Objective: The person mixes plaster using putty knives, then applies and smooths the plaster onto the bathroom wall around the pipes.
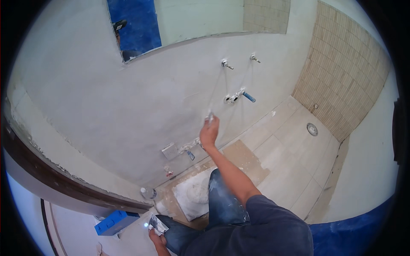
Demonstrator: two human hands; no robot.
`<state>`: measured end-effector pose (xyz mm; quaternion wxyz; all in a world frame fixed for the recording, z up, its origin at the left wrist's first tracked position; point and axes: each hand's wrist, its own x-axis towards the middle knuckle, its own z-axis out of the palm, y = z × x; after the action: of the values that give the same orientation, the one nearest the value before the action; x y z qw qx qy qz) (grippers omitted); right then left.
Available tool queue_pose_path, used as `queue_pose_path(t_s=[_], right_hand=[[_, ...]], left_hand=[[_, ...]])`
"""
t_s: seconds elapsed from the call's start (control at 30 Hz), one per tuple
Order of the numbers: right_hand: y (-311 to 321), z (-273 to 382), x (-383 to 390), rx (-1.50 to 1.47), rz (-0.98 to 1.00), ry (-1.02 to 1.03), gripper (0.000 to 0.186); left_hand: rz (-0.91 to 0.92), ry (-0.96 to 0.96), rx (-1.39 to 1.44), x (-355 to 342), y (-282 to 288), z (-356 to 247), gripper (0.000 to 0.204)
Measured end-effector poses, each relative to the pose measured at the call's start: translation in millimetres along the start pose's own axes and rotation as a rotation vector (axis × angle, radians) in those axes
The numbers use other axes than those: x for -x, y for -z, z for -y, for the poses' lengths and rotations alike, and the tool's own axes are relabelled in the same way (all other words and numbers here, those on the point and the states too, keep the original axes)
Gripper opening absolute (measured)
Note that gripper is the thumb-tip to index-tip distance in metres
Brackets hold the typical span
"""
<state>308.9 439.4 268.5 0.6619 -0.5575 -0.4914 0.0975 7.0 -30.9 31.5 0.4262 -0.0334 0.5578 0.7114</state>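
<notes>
My right hand is up against the plastered wall, below the pipe fittings, closed on a small light-coloured tool, probably a blade, largely hidden by my fingers. Low at my left, my left hand grips a metal blade tool smeared with white compound, beside my knee. Two valve stems stick out above the fittings, along with a blue capped pipe. Lower on the wall are more fittings and a square plate.
A mirror is above. A white sack lies on protective sheeting by my legs, with a plastic bottle and a blue box near the doorway. A tiled floor with a round drain and tiled wall are right.
</notes>
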Motion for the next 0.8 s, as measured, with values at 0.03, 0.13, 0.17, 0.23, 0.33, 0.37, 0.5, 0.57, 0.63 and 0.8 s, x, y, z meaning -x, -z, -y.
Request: queue_pose_path(t_s=[0.03,0.13,0.17,0.23,0.33,0.37,0.5,0.57,0.63,0.8], right_hand=[[0,-7,-12,0.036,-0.031,-0.077,0.040],[12,-22,-46,0.119,-0.018,-0.073,0.041],[13,-27,-55,0.122,-0.024,-0.072,0.041],[9,-32,-68,0.185,-0.078,-0.078,0.043],[-2,-25,-81,0.143,-0.036,-0.178,0.044],[-6,-19,-83,0.141,-0.033,-0.177,0.044],[-28,30,-66,0.132,-0.074,-0.269,0.045],[-35,66,-44,0.134,-0.053,-0.084,0.049],[-41,91,-11,0.158,0.012,0.135,0.056],[-24,95,43,0.155,0.325,0.437,0.063]], left_hand=[[-0.020,-0.007,-0.002,-1,6,0,0.028],[0.018,0.007,-0.025,3,8,-1,0.029],[0.075,0.019,-0.044,3,7,-3,0.029],[0.083,0.012,-0.039,2,5,-2,0.029],[0.085,0.001,-0.047,0,9,-2,0.029],[0.086,0.001,-0.064,-1,9,-2,0.029],[-0.038,-0.016,0.010,1,4,-1,0.029],[0.009,0.004,-0.001,4,-3,-4,0.029],[0.008,0.010,-0.040,4,-8,-6,0.028],[0.042,-0.004,-0.071,0,2,-5,0.028]])
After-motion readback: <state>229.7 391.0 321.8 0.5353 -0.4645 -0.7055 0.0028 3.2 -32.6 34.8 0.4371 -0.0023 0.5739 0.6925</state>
